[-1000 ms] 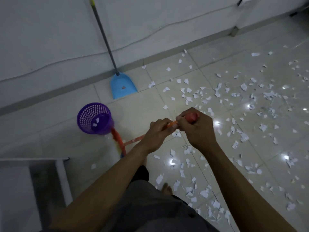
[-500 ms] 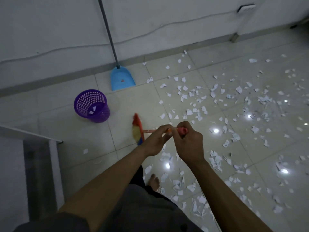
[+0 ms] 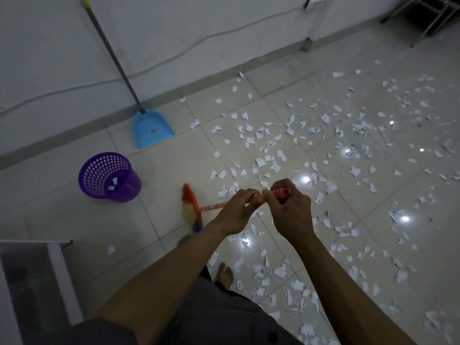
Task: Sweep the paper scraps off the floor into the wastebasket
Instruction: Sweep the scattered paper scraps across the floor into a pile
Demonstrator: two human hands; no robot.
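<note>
Both hands grip the orange-red handle of a broom (image 3: 191, 210). My left hand (image 3: 236, 210) holds lower on the shaft, and my right hand (image 3: 288, 210) wraps the top end. The multicoloured broom head rests on the tile left of my hands. White paper scraps (image 3: 268, 155) lie scattered over the floor to the right and near my feet. A purple mesh wastebasket (image 3: 109, 176) stands at the left with a few scraps inside. A blue dustpan (image 3: 151, 129) on a long grey pole leans against the wall behind it.
A white wall with a cable and a grey skirting runs along the back. A grey mat and white ledge (image 3: 37, 277) sit at lower left. Chair legs (image 3: 423, 18) show at top right. My bare foot (image 3: 225, 272) stands among scraps.
The broom head has swung from beside the wastebasket rightward, to the tile left of my hands. The view has shifted slightly; the basket and dustpan stay put.
</note>
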